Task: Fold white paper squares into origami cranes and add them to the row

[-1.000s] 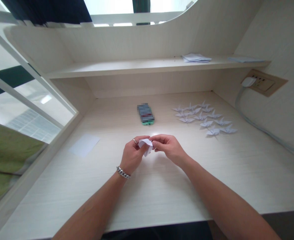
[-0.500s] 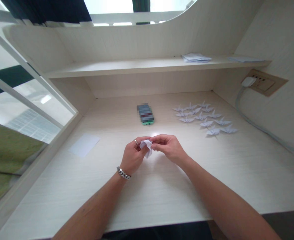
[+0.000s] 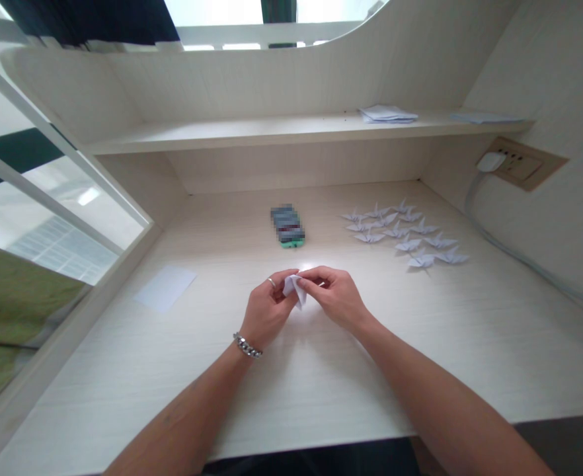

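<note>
Both of my hands meet over the middle of the pale wooden desk (image 3: 321, 383), pinching a small folded piece of white paper (image 3: 293, 288) between them. My left hand (image 3: 268, 309), with a ring and a chain bracelet, grips the paper's left side. My right hand (image 3: 338, 297) holds its right side with thumb and fingertips pressed together. The paper is partly hidden by my fingers.
Several folded white paper cranes (image 3: 404, 233) lie in rows at the right. A phone in a green case (image 3: 288, 226) lies behind my hands. A flat white paper sheet (image 3: 166, 287) lies at the left. A paper stack (image 3: 388, 114) sits on the shelf; a plugged socket (image 3: 517, 162) is on the right wall.
My hands have stayed in place while the fingers shifted on the paper; its shape between them looks narrower and more folded than a second ago.
</note>
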A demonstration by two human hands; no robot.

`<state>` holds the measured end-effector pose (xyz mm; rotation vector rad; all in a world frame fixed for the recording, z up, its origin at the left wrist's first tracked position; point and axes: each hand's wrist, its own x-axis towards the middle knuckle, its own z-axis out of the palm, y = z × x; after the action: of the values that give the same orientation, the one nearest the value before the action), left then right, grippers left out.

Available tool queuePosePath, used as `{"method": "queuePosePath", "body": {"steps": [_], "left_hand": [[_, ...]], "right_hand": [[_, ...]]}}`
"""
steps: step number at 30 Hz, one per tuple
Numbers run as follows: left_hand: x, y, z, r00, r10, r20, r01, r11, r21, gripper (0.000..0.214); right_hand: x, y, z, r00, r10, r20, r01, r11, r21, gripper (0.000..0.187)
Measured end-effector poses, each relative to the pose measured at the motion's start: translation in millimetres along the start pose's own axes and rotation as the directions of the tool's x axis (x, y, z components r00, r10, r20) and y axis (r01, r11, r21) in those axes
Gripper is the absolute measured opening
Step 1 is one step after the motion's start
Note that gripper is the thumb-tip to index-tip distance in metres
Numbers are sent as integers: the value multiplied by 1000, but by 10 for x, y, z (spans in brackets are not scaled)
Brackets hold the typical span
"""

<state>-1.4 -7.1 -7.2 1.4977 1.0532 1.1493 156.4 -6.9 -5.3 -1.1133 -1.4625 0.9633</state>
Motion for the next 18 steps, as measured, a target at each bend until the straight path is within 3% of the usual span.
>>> {"method": "queuePosePath", "body": {"steps": [7, 12, 18], "left_hand": [[10, 17, 7, 1000, -30, 1, 30, 991, -130, 36], [7, 11, 13, 999, -35, -38, 31, 995, -94, 30], [14, 7, 12, 998, -24, -52, 19, 994, -106, 25]], "right_hand": [[-5, 1, 23, 998, -25, -55, 25, 1000, -5, 17], [1, 18, 30, 999, -23, -32, 23, 1000, -10, 15], [8, 75, 40, 999, 45, -27, -42, 994, 105, 21]]}}
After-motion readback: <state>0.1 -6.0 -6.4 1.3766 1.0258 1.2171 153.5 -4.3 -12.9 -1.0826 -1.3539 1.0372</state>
